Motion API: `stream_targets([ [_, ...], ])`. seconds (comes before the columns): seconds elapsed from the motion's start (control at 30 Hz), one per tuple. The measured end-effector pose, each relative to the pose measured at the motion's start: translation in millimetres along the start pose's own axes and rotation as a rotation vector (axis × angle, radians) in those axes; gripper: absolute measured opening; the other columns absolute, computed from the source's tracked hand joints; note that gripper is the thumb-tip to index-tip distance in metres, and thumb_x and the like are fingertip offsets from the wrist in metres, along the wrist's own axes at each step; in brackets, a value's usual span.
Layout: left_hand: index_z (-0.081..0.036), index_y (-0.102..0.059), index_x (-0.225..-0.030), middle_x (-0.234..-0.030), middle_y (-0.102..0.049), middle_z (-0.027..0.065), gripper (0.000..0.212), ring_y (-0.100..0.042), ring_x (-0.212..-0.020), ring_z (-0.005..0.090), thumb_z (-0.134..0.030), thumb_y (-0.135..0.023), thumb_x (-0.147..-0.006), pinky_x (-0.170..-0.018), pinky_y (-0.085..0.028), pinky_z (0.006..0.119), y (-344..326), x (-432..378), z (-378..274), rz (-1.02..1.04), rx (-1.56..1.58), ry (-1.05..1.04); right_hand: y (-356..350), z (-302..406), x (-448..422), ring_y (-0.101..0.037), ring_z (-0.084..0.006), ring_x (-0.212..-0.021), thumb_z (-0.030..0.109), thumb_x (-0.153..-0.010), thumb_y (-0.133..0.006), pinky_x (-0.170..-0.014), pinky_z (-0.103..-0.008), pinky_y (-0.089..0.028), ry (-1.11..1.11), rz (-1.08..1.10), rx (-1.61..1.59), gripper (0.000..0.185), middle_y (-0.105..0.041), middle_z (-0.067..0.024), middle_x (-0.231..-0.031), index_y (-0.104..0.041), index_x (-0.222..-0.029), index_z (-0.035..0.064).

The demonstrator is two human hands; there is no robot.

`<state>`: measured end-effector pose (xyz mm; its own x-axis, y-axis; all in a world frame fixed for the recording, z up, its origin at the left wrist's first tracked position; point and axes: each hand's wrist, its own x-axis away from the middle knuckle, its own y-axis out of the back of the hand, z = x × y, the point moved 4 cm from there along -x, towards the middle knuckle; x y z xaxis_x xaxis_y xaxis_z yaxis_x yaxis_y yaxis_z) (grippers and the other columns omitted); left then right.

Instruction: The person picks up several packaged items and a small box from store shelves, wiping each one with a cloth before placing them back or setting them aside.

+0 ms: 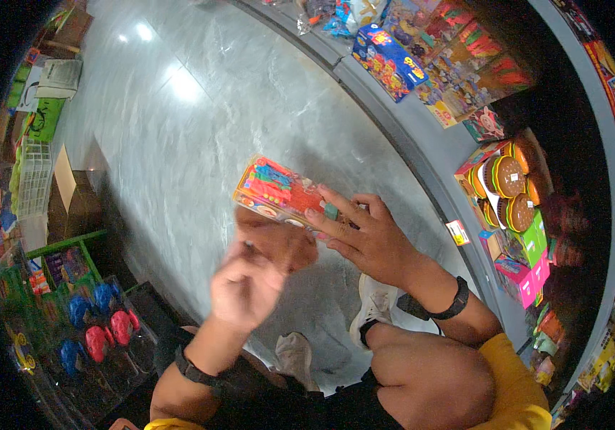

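A long toy box (pixel 280 189) with a clear front, showing small blue, red and green pieces, is tilted above the floor in front of me. My right hand (pixel 366 234) grips its right end, fingers spread across the front. My left hand (pixel 248 285) is just below the box and blurred by motion. Something brown and blurred (pixel 280 242) lies between that hand and the box's lower edge; what it is, and whether the hand holds it, cannot be told. A dark band is on each wrist.
On my right runs a grey shelf (pixel 426 145) with a blue toy box (pixel 388 62), burger-shaped toys (pixel 503 177) and a pink box (pixel 522 279). To the left are a clear bin (pixel 108 371) with blue and red toys, and a green-framed rack (pixel 90 258). My shoes rest on the floor.
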<state>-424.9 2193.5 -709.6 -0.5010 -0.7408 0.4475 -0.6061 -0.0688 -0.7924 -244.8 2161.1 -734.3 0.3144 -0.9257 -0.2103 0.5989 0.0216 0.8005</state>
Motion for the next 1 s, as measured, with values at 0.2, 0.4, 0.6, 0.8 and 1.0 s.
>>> stream_targets([
  [0.2,-0.003,-0.031,-0.143,-0.141,-0.042,0.0127,0.063,-0.045,-0.129,0.0282,-0.006,-0.049,-0.083,-0.111,-0.035,0.043,6,-9,-21,-0.129,-0.234,-0.118,5,-1,10,-0.051,-0.0272,-0.103,0.02,-0.081,-0.066,-0.086,-0.0422,-0.044,0.006,-0.033,0.067,0.059,-0.041,-0.0115,-0.145,-0.049,-0.137,0.0256],
  [0.4,-0.013,-0.041,-0.137,-0.134,-0.049,0.0079,0.045,-0.05,-0.122,0.0233,-0.013,-0.05,-0.093,-0.102,-0.045,0.036,13,-7,19,-0.18,-0.245,-0.046,0,13,20,-0.05,-0.0289,-0.098,0.017,-0.081,-0.06,-0.081,-0.04,-0.046,-0.001,-0.041,0.244,0.048,-0.043,-0.0111,-0.142,-0.055,-0.129,0.0231],
  [0.6,-0.01,-0.042,-0.136,-0.133,-0.052,0.0079,0.046,-0.056,-0.115,0.0227,-0.04,-0.041,-0.101,-0.093,-0.05,0.039,46,-1,42,-0.328,-0.372,0.22,-5,33,30,-0.049,-0.0307,-0.099,0.012,-0.075,-0.066,-0.081,-0.0406,-0.047,0.142,-0.114,0.001,0.047,-0.041,-0.0137,-0.143,-0.058,-0.121,0.0144],
  [0.8,-0.01,-0.037,-0.141,-0.132,-0.053,0.0089,0.053,-0.058,-0.112,0.0235,-0.04,-0.045,-0.099,-0.089,-0.053,0.037,35,-18,16,-0.223,-0.534,0.032,-9,8,45,-0.06,-0.0402,-0.087,0.017,-0.087,-0.059,-0.077,-0.0446,-0.053,-0.206,-0.019,-0.522,0.076,-0.037,-0.0229,-0.142,-0.02,-0.15,0.024],
  [1.0,-0.004,-0.04,-0.139,-0.137,-0.05,0.0092,0.044,-0.053,-0.119,0.0195,-0.024,-0.047,-0.101,-0.099,-0.042,0.035,8,-35,-19,-0.158,-0.698,-0.355,15,7,57,-0.057,-0.0347,-0.084,0.02,-0.091,-0.054,-0.077,-0.0419,-0.048,-0.178,0.146,-0.64,0.067,-0.054,-0.0143,-0.104,-0.024,-0.151,0.0265],
])
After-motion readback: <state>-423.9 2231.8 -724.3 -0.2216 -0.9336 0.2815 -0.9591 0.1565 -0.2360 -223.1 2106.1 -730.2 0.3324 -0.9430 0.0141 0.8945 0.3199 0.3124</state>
